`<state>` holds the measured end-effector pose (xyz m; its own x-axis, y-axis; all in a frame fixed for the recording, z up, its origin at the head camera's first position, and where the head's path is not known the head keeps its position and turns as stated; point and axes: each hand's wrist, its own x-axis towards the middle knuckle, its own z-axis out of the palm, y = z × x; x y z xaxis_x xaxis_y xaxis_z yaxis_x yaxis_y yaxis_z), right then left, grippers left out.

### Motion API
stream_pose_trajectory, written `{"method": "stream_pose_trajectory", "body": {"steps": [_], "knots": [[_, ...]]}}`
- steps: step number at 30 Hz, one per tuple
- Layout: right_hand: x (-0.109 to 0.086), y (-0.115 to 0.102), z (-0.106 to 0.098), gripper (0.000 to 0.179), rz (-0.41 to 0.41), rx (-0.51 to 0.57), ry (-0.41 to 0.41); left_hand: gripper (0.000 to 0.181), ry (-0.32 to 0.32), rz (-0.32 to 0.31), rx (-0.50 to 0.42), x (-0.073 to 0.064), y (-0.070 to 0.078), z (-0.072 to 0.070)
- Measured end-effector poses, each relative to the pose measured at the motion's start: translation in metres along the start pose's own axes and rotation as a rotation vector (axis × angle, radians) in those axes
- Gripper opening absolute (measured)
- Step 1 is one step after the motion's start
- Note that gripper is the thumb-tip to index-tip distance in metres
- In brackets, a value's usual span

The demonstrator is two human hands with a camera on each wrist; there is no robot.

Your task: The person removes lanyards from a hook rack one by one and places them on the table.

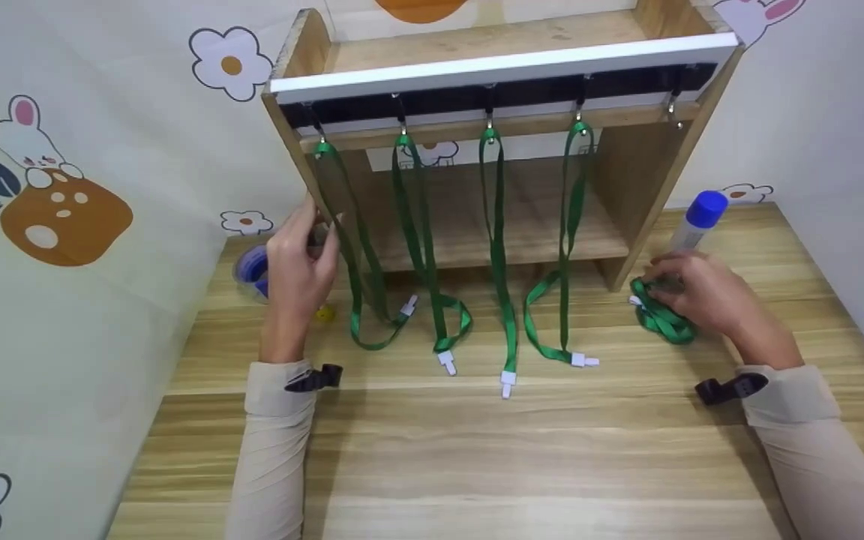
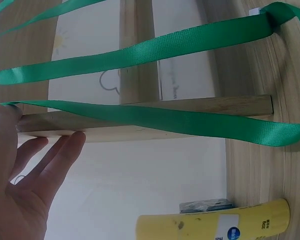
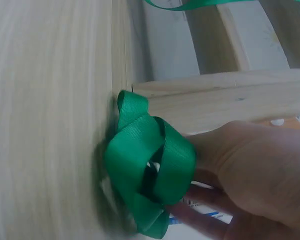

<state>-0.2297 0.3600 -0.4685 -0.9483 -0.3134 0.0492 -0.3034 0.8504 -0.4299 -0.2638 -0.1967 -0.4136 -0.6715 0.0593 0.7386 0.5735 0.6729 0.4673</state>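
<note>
Satiny cloth lanyards (image 2: 190,42), shiny metal hooks (image 1: 673,111), smooth wooden shelf (image 1: 533,214)

Includes a wood-grained counter (image 1: 477,465), bearing a blue-capped tube (image 1: 700,219) at right, a round clear-and-blue thing (image 1: 252,268) at left and a yellow tube (image 2: 215,221), upright. Beyond, shows a pale wall (image 1: 154,172) printed with flowers (image 1: 231,66), rabbits (image 1: 27,142) and orange fruit (image 1: 68,225).

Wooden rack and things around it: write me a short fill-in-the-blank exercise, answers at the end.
1. Exactly ____ lanyards hang from the hooks on the wooden rack.
2. The person's ____ hand touches the bundled lanyard.
3. The tube by the rack's right side has a ____ cap.

Missing words: four; right; blue.
</note>
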Motion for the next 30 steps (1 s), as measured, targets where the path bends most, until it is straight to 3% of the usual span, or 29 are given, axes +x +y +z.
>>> {"method": "stream_pose_trajectory", "body": {"steps": [14,18,22,30], "knots": [[-0.006,-0.004,-0.012,0.021,0.06,0.026,-0.166,0.045,0.001,-0.012,-0.01,-0.001,-0.001,0.0],[-0.007,-0.01,-0.02,0.023,0.082,0.021,-0.155,0.044,-0.002,-0.024,-0.012,-0.001,-0.001,0.0],[-0.01,-0.026,-0.028,0.02,0.056,0.039,-0.034,0.044,-0.007,-0.023,-0.009,-0.001,0.0,0.0],[-0.001,-0.086,-0.022,0.018,-0.142,0.176,0.341,0.04,0.009,-0.002,-0.026,0.0,0.0,0.001]]}}
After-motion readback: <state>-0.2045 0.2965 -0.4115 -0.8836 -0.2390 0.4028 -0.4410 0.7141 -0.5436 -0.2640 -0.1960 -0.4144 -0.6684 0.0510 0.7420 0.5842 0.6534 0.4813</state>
